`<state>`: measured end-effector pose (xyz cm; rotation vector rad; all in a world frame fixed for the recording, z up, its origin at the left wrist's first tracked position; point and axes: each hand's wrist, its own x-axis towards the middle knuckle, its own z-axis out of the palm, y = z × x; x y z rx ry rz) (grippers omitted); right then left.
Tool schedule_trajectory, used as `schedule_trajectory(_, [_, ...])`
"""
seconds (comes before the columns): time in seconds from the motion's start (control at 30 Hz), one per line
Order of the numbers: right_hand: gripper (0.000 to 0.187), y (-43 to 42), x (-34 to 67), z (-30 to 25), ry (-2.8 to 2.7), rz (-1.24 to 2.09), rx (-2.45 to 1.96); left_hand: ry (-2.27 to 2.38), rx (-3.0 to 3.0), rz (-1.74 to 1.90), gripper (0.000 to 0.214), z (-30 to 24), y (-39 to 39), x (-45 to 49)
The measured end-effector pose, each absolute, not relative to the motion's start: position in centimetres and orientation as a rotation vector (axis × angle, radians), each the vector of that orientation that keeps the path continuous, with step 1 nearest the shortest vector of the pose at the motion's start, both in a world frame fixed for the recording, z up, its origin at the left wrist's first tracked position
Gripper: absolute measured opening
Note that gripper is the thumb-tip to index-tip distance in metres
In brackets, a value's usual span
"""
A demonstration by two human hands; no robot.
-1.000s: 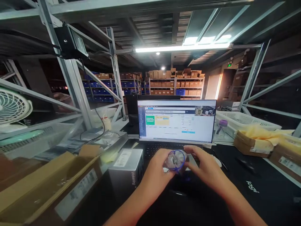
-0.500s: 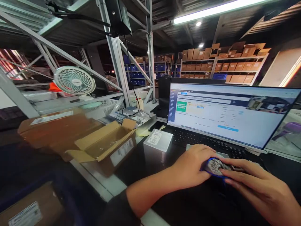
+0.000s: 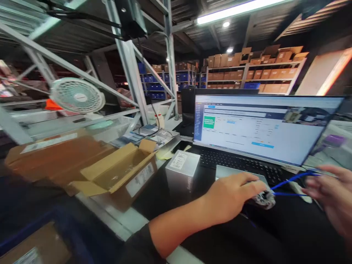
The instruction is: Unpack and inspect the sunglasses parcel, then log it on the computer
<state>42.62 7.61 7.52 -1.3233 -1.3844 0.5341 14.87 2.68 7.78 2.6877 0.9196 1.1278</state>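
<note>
My left hand (image 3: pixel 233 194) is closed around a small silvery-grey bundle (image 3: pixel 265 199), whose crumpled end sticks out past my fingertips. A thin blue band (image 3: pixel 290 180), which looks like a rubber band, stretches in two strands from the bundle to my right hand (image 3: pixel 330 190). The fingers of that hand are pinched on the band's far end and blurred by motion. Partly under my left hand lies a flat silver-grey box (image 3: pixel 224 171). A silver box (image 3: pixel 183 167) with a white label stands to the left on the black desk.
An open cardboard box (image 3: pixel 118 174) stands at the left, beside a larger brown carton (image 3: pixel 55 157). Behind my hands are a black keyboard (image 3: pixel 220 160) and a monitor (image 3: pixel 261 128). A white mouse (image 3: pixel 301 192) lies near my right hand. A pale fan (image 3: pixel 78 96) stands further left.
My right hand has moved away to the right, drawing the blue band out from the grey bundle. My left hand keeps its hold. The view has shifted slightly.
</note>
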Motion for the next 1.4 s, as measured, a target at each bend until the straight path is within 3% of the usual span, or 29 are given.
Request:
schedule_trajectory(0.13, [0.061,6.3,42.1,9.0,-1.633,0.128,-1.480,0.935,2.681,1.237,0.041,8.1,2.9,14.8])
schedule_trajectory(0.23, [0.045,3.6,40.8,10.3,-1.934,-0.106,-1.150,1.001,2.625,1.286,0.043,8.3,3.2,14.5])
schedule_trajectory(0.37, [0.044,0.9,37.9,10.8,-2.280,-0.019,-0.879,1.051,2.557,1.344,0.043,7.8,3.7,14.1])
schedule_trajectory(0.67, [0.017,3.5,35.9,8.3,-1.971,-0.028,-0.700,1.013,2.935,1.322,0.042,7.8,2.9,14.8])
schedule_trajectory(0.8, [0.007,3.2,35.8,8.4,-2.072,-0.084,-0.713,1.154,3.075,1.206,0.029,8.4,2.3,15.1])
schedule_trajectory(0.9, [0.010,3.0,36.6,9.3,-2.220,-0.132,-0.780,1.137,3.102,1.173,0.012,9.0,2.6,14.0])
schedule_trajectory(1.03, [0.012,3.1,38.4,10.6,-2.235,-0.155,-0.810,1.184,3.115,1.176,0.007,9.9,3.2,12.2])
schedule_trajectory(1.4, [0.017,3.5,36.7,8.7,-2.042,-0.316,-0.742,1.090,2.686,1.428,0.032,8.8,3.4,13.9])
